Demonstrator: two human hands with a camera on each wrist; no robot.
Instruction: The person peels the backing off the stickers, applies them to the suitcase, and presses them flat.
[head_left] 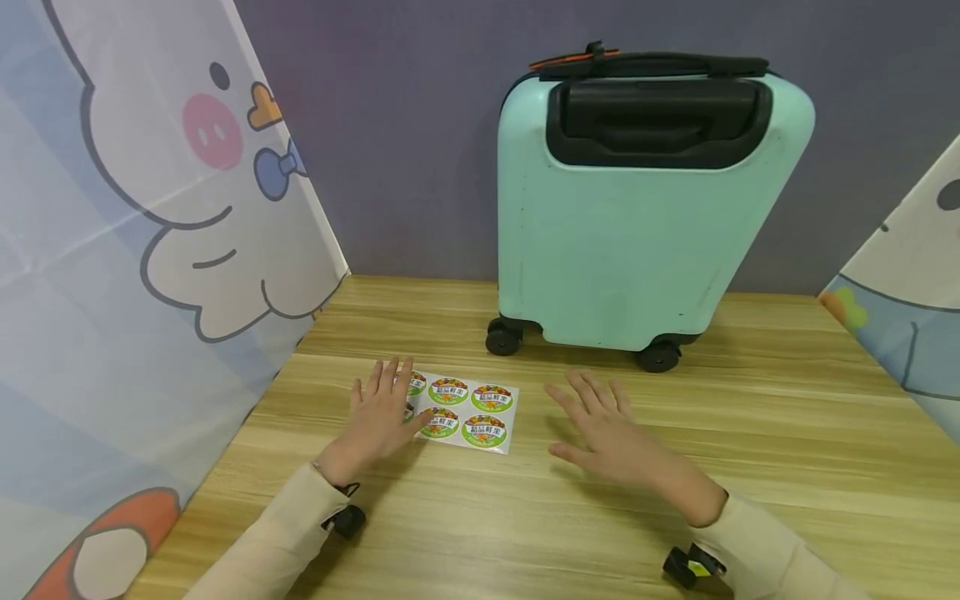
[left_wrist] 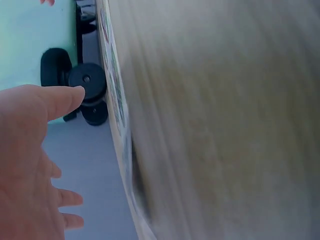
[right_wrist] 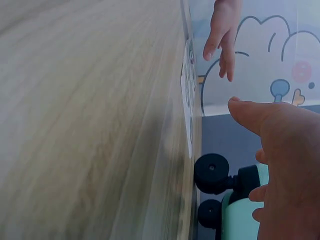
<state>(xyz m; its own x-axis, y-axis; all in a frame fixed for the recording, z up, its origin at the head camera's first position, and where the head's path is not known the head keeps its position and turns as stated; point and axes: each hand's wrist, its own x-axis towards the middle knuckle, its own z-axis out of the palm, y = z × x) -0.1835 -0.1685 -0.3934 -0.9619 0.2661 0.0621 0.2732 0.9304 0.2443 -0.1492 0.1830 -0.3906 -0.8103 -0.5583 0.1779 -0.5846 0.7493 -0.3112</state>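
A white sheet of round fruit stickers lies on the wooden table, green and colourful with dark lettering. My left hand hovers over its left end with fingers spread, covering some of the stickers. In the left wrist view a gap shows between the left hand and the sheet. To the right of the sheet, my right hand is held above the table, fingers apart and nothing in them. Behind both stands a mint-green suitcase on black wheels, its pull handle pushed down.
The wooden table runs up to a dark grey wall behind the suitcase. Cartoon-printed cloth hangs at the left and at the right. Black wrist cameras sit below each sleeve cuff.
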